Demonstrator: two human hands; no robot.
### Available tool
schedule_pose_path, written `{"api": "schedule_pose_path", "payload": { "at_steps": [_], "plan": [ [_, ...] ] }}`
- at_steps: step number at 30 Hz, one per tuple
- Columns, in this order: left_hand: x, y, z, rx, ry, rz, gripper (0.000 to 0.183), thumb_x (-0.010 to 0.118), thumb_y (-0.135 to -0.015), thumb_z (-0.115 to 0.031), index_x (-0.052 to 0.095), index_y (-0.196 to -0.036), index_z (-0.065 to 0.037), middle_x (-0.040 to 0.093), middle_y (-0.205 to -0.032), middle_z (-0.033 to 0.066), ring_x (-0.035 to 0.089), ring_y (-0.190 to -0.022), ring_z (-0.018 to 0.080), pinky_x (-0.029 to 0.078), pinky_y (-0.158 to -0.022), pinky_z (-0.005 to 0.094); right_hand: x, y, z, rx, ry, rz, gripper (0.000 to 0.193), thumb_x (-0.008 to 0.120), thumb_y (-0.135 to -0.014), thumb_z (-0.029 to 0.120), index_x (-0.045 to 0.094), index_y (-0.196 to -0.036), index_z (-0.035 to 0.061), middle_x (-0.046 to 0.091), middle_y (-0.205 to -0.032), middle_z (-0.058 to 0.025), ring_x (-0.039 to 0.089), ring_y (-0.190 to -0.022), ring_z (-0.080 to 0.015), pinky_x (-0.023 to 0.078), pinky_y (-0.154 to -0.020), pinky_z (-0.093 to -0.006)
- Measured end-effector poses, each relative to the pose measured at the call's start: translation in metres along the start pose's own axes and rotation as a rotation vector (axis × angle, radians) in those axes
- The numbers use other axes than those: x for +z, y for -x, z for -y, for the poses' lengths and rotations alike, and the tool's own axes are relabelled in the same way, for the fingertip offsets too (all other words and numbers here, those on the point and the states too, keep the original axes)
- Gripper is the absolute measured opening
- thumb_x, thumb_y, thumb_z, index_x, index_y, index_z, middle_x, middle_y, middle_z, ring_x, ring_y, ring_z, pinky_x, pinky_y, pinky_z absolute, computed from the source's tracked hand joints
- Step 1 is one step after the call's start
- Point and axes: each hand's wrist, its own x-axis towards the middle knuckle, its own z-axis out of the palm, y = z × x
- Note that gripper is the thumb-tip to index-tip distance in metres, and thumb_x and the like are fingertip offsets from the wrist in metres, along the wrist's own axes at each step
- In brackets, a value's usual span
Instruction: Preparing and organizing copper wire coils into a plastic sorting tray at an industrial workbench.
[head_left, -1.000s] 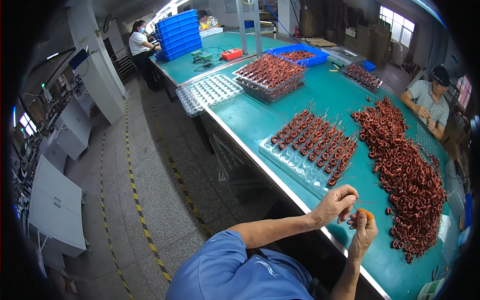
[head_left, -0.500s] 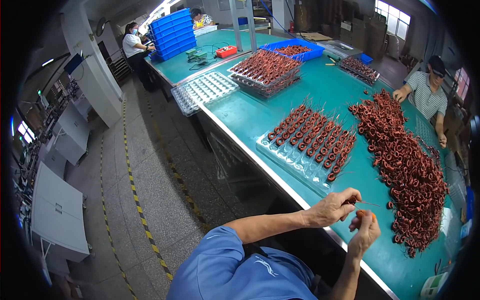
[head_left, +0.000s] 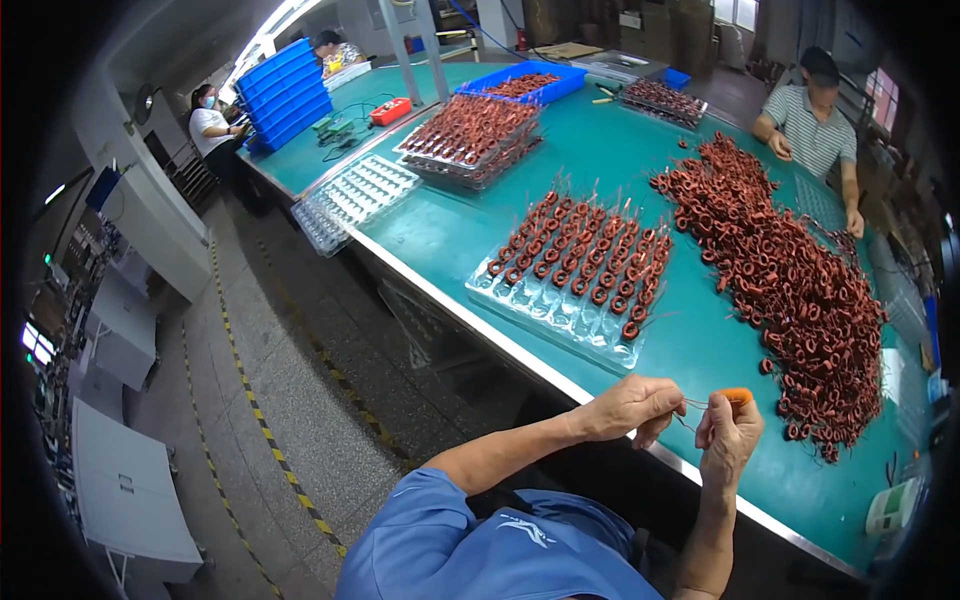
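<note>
My left hand (head_left: 640,408) is closed in a pinch on a small dark red wire-wound ring coil (head_left: 681,408), mostly hidden by the fingers. Thin wire leads (head_left: 693,403) run from it toward my right hand (head_left: 730,440), whose fingertips are pressed together on them. An orange piece (head_left: 738,395) shows at the top of that hand; whether it is worn on a finger or held, I cannot tell. Both hands are above the table's near edge. Just beyond them lies a clear plastic tray (head_left: 560,310), filled with rows of red ring coils (head_left: 590,262) except along its near side.
A large heap of loose red coils (head_left: 790,310) covers the right of the green table (head_left: 600,170). Farther back are stacked filled trays (head_left: 470,135), an unfilled tray (head_left: 355,195), a blue bin (head_left: 540,80) and stacked blue crates (head_left: 285,95). A co-worker (head_left: 815,125) works opposite.
The whole view has shifted, so the table things appear farther left and higher. My right hand has turned upward, its orange piece now on top. Wire leads now span between my hands.
</note>
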Motion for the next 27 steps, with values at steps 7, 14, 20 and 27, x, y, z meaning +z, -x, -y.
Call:
{"api": "schedule_pose_path", "payload": {
  "at_steps": [7, 14, 20, 27],
  "plan": [
    [0.006, 0.004, -0.008, 0.089, -0.35, -0.153, 0.028, 0.044, -0.099, -0.01, 0.048, -0.125, -0.001, 0.053, -0.065, 0.0027, 0.049, -0.055, 0.0092, 0.043, -0.051, 0.0241, 0.009, -0.006, 0.011, 0.233, 0.034, -0.004, 0.017, 0.062, -0.091, 0.018, 0.06, -0.089, 0.0012, 0.056, -0.062, -0.0021, 0.051, -0.047, -0.0076, 0.041, -0.042, -0.0202],
    [0.026, 0.003, -0.012, 0.121, -0.042, -0.01, 0.029, 0.049, -0.097, -0.008, 0.046, -0.125, 0.0, 0.057, -0.07, 0.0093, 0.055, -0.058, 0.0146, 0.046, -0.054, 0.0251, -0.009, 0.015, 0.022, 0.036, -0.099, 0.065, 0.016, 0.064, -0.091, 0.015, 0.06, -0.095, 0.0002, 0.061, -0.064, -0.0054, 0.057, -0.05, -0.01, 0.041, -0.042, -0.0203],
    [0.038, -0.004, -0.005, 0.096, -0.017, -0.183, 0.017, 0.048, -0.099, -0.012, 0.047, -0.111, -0.001, 0.05, -0.064, 0.0063, 0.052, -0.052, 0.0143, 0.045, -0.048, 0.0257, -0.003, 0.023, 0.017, -0.185, 0.248, -0.022, 0.016, 0.063, -0.092, 0.013, 0.059, -0.094, -0.0024, 0.063, -0.068, -0.0072, 0.062, -0.057, -0.011, 0.048, -0.049, -0.0225],
    [0.037, -0.033, -0.006, 0.175, -0.112, -0.196, 0.016, 0.041, -0.1, -0.009, 0.041, -0.114, -0.002, 0.052, -0.069, 0.0101, 0.055, -0.057, 0.0174, 0.048, -0.055, 0.0284, -0.029, 0.016, 0.014, -0.023, -0.006, -0.234, 0.03, 0.061, -0.094, 0.024, 0.056, -0.109, -0.0019, 0.062, -0.073, -0.0054, 0.058, -0.057, -0.0086, 0.046, -0.051, -0.0199]
  ]
}}
